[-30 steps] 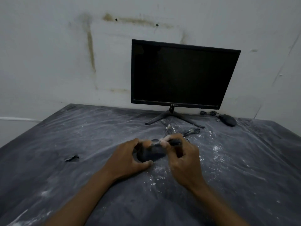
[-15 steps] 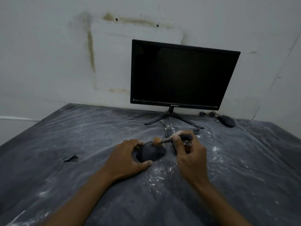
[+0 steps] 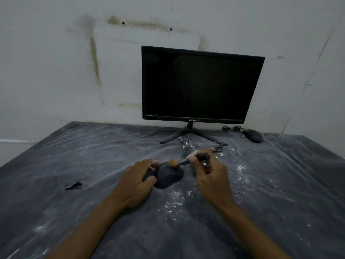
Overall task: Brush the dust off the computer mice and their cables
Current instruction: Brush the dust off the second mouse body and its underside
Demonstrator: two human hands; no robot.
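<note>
1. Head view: a second ago my right hand (image 3: 212,176) sat low over the mouse (image 3: 169,175) with the brush hidden behind my knuckles. Now it has drawn back to the right, and the tan bristles of the brush (image 3: 186,161) rest on the mouse's far top edge.
2. My right fingers are curled tight around the dark brush handle, pinching it like a pen.
3. My left hand (image 3: 136,186) has barely shifted. Its thumb and fingers are curled around the mouse's left side, pinning it to the plastic-covered table (image 3: 74,212).
4. I judge this means the near part of the shell is done and I am working toward the front. The cable (image 3: 184,148), which runs away from the mouse toward the monitor stand, seems not yet brushed, since white specks lie around it.
5. White dust (image 3: 175,198) is scattered on the sheet just in front of the mouse and to the right, near my right hand.
6. Count: two mice, the one I hold at the middle and a second mouse (image 3: 253,135) at the back right with its own bundled cable (image 3: 231,128). So there are two cables, one brush, one monitor (image 3: 199,85), and one small tear (image 3: 72,185) in the sheet on the left.
7. The second mouse lies well apart from my hands, untouched.
</note>
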